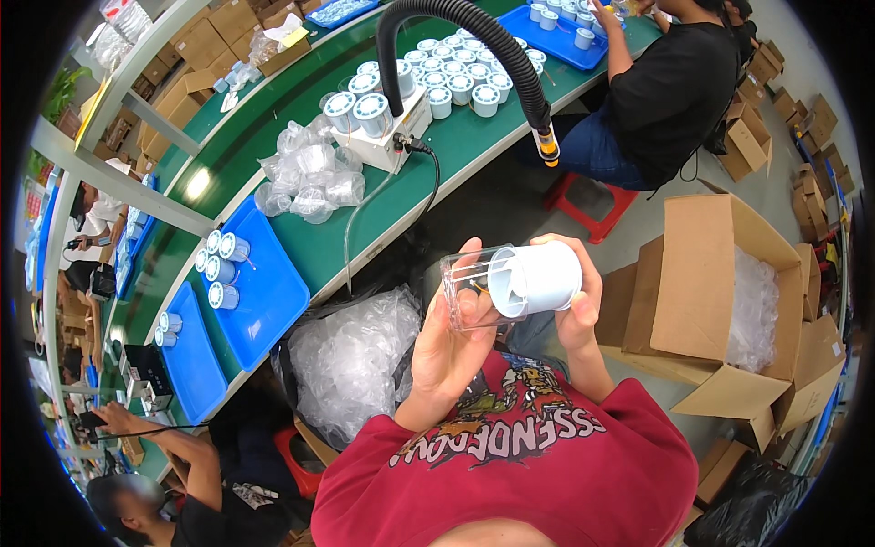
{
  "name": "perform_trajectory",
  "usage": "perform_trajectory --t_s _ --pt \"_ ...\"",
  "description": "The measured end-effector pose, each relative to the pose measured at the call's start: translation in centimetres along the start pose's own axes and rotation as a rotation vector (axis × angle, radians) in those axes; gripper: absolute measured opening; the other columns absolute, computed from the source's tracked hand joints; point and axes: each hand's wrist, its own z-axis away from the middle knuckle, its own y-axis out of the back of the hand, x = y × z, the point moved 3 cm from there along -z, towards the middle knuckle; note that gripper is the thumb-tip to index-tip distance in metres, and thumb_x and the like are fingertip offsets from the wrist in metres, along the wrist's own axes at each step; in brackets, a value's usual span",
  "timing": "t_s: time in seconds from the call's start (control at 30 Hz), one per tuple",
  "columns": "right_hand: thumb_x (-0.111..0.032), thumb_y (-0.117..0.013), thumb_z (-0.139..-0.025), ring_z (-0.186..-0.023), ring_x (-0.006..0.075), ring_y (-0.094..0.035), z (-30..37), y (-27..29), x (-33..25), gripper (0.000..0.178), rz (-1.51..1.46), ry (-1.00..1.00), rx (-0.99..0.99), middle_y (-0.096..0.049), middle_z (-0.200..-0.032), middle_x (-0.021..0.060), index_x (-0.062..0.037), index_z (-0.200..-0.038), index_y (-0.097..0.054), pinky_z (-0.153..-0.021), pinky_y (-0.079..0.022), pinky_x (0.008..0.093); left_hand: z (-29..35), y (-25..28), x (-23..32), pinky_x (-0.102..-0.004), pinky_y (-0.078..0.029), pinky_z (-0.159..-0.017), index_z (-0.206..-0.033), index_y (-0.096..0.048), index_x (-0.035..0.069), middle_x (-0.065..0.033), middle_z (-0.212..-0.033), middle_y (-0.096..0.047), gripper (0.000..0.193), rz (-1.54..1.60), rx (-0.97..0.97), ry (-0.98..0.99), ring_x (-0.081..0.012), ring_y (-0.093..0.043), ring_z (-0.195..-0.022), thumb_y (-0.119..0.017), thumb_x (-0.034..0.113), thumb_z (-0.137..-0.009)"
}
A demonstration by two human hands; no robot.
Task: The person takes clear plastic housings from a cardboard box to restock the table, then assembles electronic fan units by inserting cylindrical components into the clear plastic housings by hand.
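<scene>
My left hand (447, 342) grips a clear plastic box (469, 287), held up in front of my chest. In my right hand (579, 305) is a white spool (538, 278), its end pushed into the open mouth of the box. Both forearms rise from my red printed shirt. The spool's wire winding is hidden by its white flange and body.
A green workbench (474, 137) runs along the left and top with blue trays (264, 292) of spools, a pile of clear bags (310, 178), a white machine (387, 132) and a black hose (474, 36). An open cardboard carton (720, 301) stands at right. Other people sit nearby.
</scene>
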Motion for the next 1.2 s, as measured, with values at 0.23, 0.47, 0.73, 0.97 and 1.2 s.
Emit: perform_trajectory --t_s 0.23,0.47,0.73,0.97,1.2 --pt "-0.066 -0.051 -0.074 -0.091 0.0130 -0.055 0.02 0.00 0.02 0.081 0.007 -0.003 0.001 -0.056 -0.100 0.0082 0.0058 -0.111 -0.048 -0.079 -0.042 0.0243 0.02 0.02 0.04 -0.0181 -0.037 -0.064 -0.138 -0.023 0.001 0.0030 -0.082 -0.053 0.063 0.000 -0.004 0.000 -0.0048 -0.043 -0.075 -0.055 0.027 -0.090" --pt "-0.065 -0.050 -0.074 -0.090 0.0129 -0.055 0.09 -0.04 -0.12 0.080 0.008 -0.003 -0.006 -0.056 -0.099 0.0082 0.0055 -0.111 -0.048 -0.078 -0.043 0.0241 0.12 -0.25 0.05 -0.0175 -0.036 -0.063 -0.138 -0.024 0.000 0.0038 -0.081 -0.052 0.065 -0.014 0.026 0.006 -0.0044 -0.043 -0.073 -0.057 0.025 -0.088" --pt "-0.064 -0.050 -0.074 -0.090 0.0128 -0.055 0.19 -0.13 -0.50 0.079 0.011 0.007 0.001 -0.056 -0.098 0.0083 0.0054 -0.111 -0.049 -0.077 -0.042 0.0237 0.10 0.22 0.01 -0.0170 -0.036 -0.063 -0.137 -0.026 0.000 0.0045 -0.079 -0.051 0.065 -0.029 0.000 0.023 -0.0042 -0.042 -0.072 -0.059 0.027 -0.087" --pt "-0.066 -0.050 -0.074 -0.089 0.0128 -0.055 0.20 -0.05 -0.38 0.081 0.022 0.006 -0.006 -0.056 -0.098 0.0083 0.0054 -0.112 -0.049 -0.077 -0.042 0.0238 0.11 0.10 0.04 -0.0177 -0.037 -0.064 -0.137 -0.025 0.001 0.0050 -0.082 -0.050 0.067 -0.044 -0.012 0.022 -0.0039 -0.042 -0.074 -0.060 0.027 -0.086" --pt "-0.065 -0.051 -0.074 -0.091 0.0132 -0.055 0.19 -0.13 -0.37 0.080 0.012 0.010 -0.002 -0.056 -0.099 0.0085 0.0053 -0.111 -0.049 -0.078 -0.042 0.0242 0.25 0.11 0.07 -0.0178 -0.037 -0.064 -0.138 -0.023 0.001 0.0042 -0.082 -0.050 0.070 -0.039 0.003 0.025 -0.0041 -0.042 -0.075 -0.060 0.028 -0.086"
